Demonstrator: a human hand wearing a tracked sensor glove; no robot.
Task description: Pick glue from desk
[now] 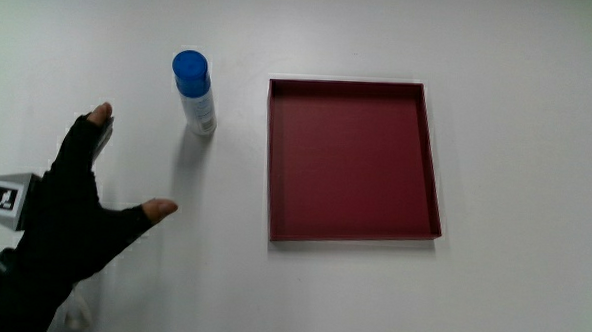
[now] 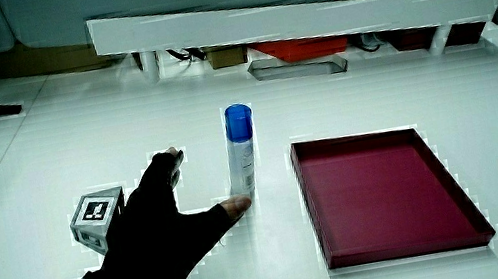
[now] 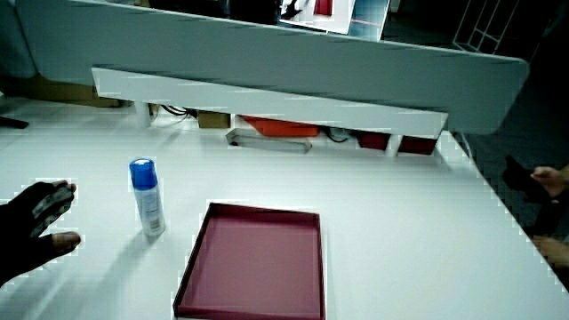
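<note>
Glue (image 1: pixel 194 94): a white stick with a blue cap, standing upright on the desk (image 1: pixel 531 56), untouched; in both side views (image 2: pixel 243 156) it stands free, with no finger around it.
Landmark: every place below is given from the glue.
Hand (image 1: pixel 74 216): the gloved hand lies nearer to the person than the glue, beside it and apart from it; the forearm runs back toward the person's edge of the desk.
Hand state: spread wide, thumb and forefinger apart in a V that faces the glue, holding nothing; in a side view (image 2: pixel 167 224) the thumb tip looks close to the foot of the glue, but the main view shows a clear gap.
Cube (image 1: pixel 4 200): the small patterned cube sits on the back of the hand, away from the glue.
Tray (image 1: pixel 431 162): a shallow red tray lies flat near the glue, on the side away from the hand, not touching it.
Done: by my reading, only the approach; the hand is shaped for a grasp.
Left: closing the gap, wrapping the fingers round the glue's body, and lifting it off the desk.
</note>
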